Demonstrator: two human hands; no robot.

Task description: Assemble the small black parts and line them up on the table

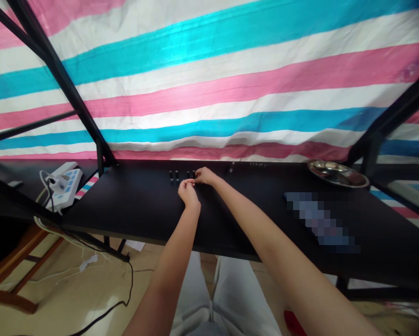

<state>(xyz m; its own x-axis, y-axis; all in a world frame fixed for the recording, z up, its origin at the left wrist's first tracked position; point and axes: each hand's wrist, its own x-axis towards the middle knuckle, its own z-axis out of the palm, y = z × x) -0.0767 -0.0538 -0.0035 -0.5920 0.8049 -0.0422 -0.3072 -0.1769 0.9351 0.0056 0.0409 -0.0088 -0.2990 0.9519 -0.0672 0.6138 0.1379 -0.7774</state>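
Observation:
Fingertips almost meeting, my two hands work close together over the far side of the black table (143, 200). My left hand (187, 192) is closed in a pinch at a tiny item too small to name. Just beyond and to the right, my right hand (206, 176) is also pinched, its fingertips hiding whatever is between them. Small dark cylinders with pale ends stand near the hands: one cylinder (171, 175) at the far left, a second cylinder (177, 175) beside it, and a third cylinder (188, 175) by my fingers. Another dark piece touches or nearly touches my right fingertips.
Tiny pale pieces (231, 167) lie right of my hands, with several more small bits (257, 164) at the back edge. A shiny metal plate (337, 174) and a blurred-out flat item (317, 219) are at the right. A white power strip (67, 186) lies left, beyond the black frame post (69, 100).

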